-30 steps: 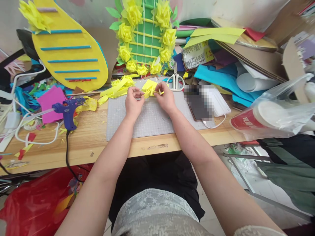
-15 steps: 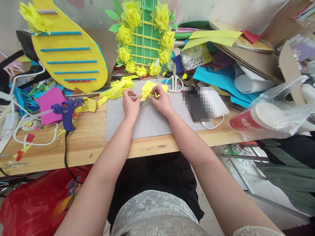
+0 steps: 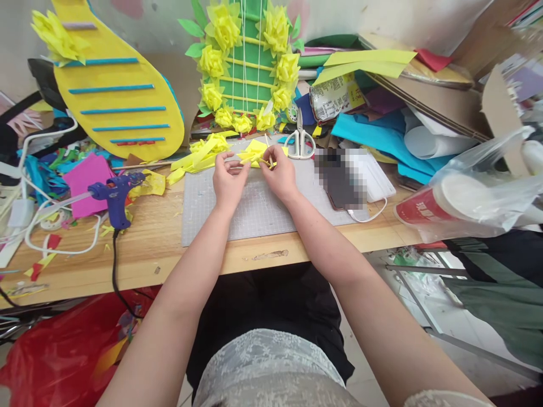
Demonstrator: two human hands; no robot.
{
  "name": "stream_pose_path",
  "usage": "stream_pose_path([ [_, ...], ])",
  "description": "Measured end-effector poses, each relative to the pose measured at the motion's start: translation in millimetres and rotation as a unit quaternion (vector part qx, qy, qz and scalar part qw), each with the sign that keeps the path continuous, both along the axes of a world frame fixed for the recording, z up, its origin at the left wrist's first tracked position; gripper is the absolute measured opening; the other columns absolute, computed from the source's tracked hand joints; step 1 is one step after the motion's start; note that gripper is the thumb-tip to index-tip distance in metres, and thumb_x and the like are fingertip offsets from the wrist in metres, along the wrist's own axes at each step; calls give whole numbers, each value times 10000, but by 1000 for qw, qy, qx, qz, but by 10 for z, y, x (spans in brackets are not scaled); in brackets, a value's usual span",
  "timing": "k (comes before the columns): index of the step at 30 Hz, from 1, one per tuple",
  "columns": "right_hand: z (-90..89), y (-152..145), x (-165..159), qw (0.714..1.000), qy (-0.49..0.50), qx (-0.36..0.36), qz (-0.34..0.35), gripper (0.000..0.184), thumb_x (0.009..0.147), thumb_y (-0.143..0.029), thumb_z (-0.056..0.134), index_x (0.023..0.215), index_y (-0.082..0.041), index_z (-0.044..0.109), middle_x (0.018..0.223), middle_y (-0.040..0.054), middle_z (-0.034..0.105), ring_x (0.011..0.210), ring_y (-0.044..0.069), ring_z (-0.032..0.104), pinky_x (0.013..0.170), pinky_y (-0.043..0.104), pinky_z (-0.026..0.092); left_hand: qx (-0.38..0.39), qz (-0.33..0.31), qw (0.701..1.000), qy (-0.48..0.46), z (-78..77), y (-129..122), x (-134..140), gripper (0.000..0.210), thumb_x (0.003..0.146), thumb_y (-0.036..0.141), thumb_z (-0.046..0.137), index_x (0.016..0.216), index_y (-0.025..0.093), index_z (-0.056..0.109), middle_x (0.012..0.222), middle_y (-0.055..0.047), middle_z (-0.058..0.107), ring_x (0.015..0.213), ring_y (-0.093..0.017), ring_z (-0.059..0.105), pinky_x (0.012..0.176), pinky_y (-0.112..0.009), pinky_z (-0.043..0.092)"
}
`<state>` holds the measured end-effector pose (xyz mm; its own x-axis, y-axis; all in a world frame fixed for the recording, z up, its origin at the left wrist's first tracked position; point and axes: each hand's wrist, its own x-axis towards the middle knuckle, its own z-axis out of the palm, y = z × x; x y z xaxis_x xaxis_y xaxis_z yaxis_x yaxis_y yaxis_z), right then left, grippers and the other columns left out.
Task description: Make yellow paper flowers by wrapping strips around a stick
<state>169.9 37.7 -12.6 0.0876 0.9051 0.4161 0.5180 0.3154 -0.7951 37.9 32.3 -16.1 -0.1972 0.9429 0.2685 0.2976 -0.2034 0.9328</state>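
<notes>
Between my two hands is a partly folded yellow paper flower (image 3: 253, 152) over the grey cutting mat (image 3: 203, 212). My left hand (image 3: 230, 180) is closed, its thumb and forefinger pinching the flower's left side. On the other side, my right hand (image 3: 280, 174) grips the paper together with a thin pale stick (image 3: 271, 161), and its fingers partly hide both. Just beyond my left hand lie yellow paper petals and strips (image 3: 207, 151). White-handled scissors (image 3: 300, 141) rest close to my right hand, blades pointing away.
A blue glue gun (image 3: 114, 198) stands at left, its cord hanging over the table edge. Behind are a yellow cutout (image 3: 123, 96) and a green flowered one (image 3: 250, 73). To the right are a phone (image 3: 343, 183), a bagged cup (image 3: 428, 206) and piled paper and cardboard (image 3: 432, 104).
My left hand has shifted slightly right, closer to my right hand, and its fingers have moved on the paper. The yellow paper has turned a little and now sits further left.
</notes>
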Motion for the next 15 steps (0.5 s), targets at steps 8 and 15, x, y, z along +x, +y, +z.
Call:
stream_pose_path([
  [8, 15, -27, -24, 1000, -15, 2, 14, 81, 796, -262, 523, 841, -230, 465, 781, -16, 513, 721, 120, 494, 716, 304, 475, 106, 37, 983, 145, 84, -57, -3, 233, 773, 394, 631, 890, 223, 524, 850, -13, 546, 749, -130, 555, 704, -266, 467],
  [15, 31, -43, -6, 999, -13, -21, 22, 125, 788, -302, 530, 877, -230, 477, 806, -8, 518, 752, 131, 491, 720, 311, 464, 85, 61, 981, 161, 92, -35, -8, 115, 745, 303, 668, 747, 197, 622, 798, -20, 519, 706, -139, 531, 667, -266, 441],
])
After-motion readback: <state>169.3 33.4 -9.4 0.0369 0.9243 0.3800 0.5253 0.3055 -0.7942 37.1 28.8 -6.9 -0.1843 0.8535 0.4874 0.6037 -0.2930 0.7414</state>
